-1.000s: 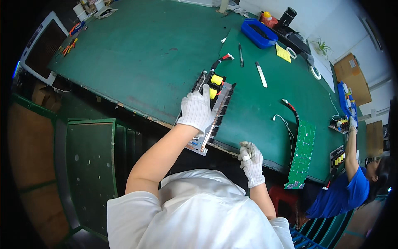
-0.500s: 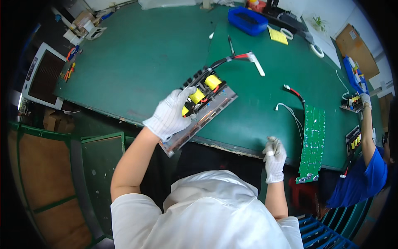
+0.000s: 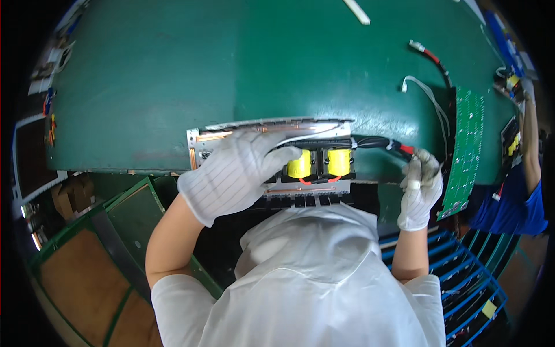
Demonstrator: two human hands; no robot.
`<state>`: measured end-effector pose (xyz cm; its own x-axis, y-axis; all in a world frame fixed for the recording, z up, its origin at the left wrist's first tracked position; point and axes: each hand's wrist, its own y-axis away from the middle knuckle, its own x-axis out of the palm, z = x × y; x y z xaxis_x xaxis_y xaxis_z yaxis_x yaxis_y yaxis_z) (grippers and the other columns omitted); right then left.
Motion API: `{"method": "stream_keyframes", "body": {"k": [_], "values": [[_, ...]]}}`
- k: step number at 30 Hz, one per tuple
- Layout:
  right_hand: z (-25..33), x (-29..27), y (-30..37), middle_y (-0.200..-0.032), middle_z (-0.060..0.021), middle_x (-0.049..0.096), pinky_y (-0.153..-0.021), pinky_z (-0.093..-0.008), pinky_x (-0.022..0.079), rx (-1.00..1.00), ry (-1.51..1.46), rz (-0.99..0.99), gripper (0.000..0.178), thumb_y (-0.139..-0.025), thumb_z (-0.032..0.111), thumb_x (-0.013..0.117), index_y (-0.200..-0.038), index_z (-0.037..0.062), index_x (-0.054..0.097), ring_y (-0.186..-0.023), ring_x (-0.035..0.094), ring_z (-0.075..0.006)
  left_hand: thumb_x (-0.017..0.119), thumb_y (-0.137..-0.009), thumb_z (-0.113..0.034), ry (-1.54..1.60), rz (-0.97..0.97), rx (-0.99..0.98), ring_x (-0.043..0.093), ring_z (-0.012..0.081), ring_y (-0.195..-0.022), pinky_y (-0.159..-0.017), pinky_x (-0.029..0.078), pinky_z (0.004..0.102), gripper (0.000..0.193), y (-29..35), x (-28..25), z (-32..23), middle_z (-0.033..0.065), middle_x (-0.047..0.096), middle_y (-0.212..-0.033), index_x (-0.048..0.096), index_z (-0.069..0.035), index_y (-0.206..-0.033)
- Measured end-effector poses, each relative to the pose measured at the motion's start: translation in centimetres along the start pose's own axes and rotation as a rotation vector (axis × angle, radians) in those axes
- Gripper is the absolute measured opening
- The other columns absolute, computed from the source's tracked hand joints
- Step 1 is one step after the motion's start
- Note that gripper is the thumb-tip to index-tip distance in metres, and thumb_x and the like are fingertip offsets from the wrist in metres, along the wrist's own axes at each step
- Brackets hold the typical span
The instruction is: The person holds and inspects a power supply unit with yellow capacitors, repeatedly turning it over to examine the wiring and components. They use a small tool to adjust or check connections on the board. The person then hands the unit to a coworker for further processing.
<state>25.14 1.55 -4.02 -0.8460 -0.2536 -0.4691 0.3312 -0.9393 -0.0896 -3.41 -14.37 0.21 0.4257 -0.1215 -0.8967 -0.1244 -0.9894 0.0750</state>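
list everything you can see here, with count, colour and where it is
table: one, green top, fills the upper picture
circuit unit on a metal plate: one, silver, at the table's near edge, under the left hand
yellow coils: two, yellow, side by side on the unit
cable bundle: one, black with red ends, running right from the unit to the right hand
green board: one, green, long, at the right table edge
white wire: one, white, on the table near the green board
red and black lead: one, upper right of the table
white strip: one, top edge
co-worker: one, blue sleeve, far right
blue rack: one, lower right
left hand: white glove, grip on the unit
right hand: white glove, at the cable's end
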Motion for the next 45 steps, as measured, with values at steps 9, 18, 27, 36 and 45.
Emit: {"method": "stream_keyframes", "body": {"k": [9,18,27,36,45], "values": [[4.9,5.1,-6.5,-0.085,-0.0130,0.063,-0.065,-0.0319,0.049,-0.299,0.242,0.289,0.023,-0.084,0.015,0.064,-0.102,0.0012,0.063,-0.071,0.061,-0.0223,0.081,-0.056,-0.052,-0.236,-0.404,-0.409,0.058,0.0313,-0.106,-0.096,0.041,0.0482,0.084,3.8,3.7,-0.6,0.0140,0.059,-0.117,0.053,-0.005,-0.120],[6.3,15.2,-11.4,-0.074,-0.0142,0.062,-0.065,-0.0426,0.050,-0.729,0.326,1.256,0.041,-0.081,0.049,0.063,-0.076,0.0087,0.065,-0.071,0.061,-0.0343,0.083,-0.052,-0.052,-0.095,-0.374,-0.362,0.058,0.0312,-0.095,-0.088,0.042,0.0458,0.086,3.9,2.7,1.1,0.0117,0.062,-0.107,0.056,-0.010,-0.123],[2.2,18.1,-12.8,-0.084,-0.0172,0.068,-0.072,-0.0423,0.052,-0.722,0.408,1.161,0.051,-0.079,0.056,0.061,-0.087,0.0060,0.069,-0.081,0.064,-0.0343,0.080,-0.051,-0.045,0.007,-0.327,-0.113,0.061,0.0373,-0.086,-0.077,0.048,0.0480,0.075,-1.0,-1.9,-3.4,0.0155,0.065,-0.092,0.061,-0.008,-0.113],[-0.8,19.0,-10.3,-0.077,-0.0186,0.066,-0.067,-0.0419,0.051,-0.793,0.518,0.902,0.051,-0.083,0.056,0.061,-0.082,0.0062,0.070,-0.073,0.063,-0.0345,0.078,-0.056,-0.046,-0.044,-0.179,0.067,0.062,0.0384,-0.084,-0.075,0.048,0.0494,0.071,0.1,-3.1,-3.0,0.0171,0.065,-0.089,0.061,-0.008,-0.113],[0.3,18.2,-10.4,-0.065,-0.0162,0.064,-0.058,-0.0397,0.050,-0.839,0.460,0.806,0.056,-0.083,0.061,0.060,-0.068,0.0072,0.069,-0.060,0.062,-0.0325,0.077,-0.061,-0.047,-0.096,-0.145,0.058,0.062,0.0395,-0.083,-0.074,0.048,0.0508,0.066,0.7,-3.5,-2.9,0.0187,0.065,-0.087,0.060,-0.009,-0.112]]}}
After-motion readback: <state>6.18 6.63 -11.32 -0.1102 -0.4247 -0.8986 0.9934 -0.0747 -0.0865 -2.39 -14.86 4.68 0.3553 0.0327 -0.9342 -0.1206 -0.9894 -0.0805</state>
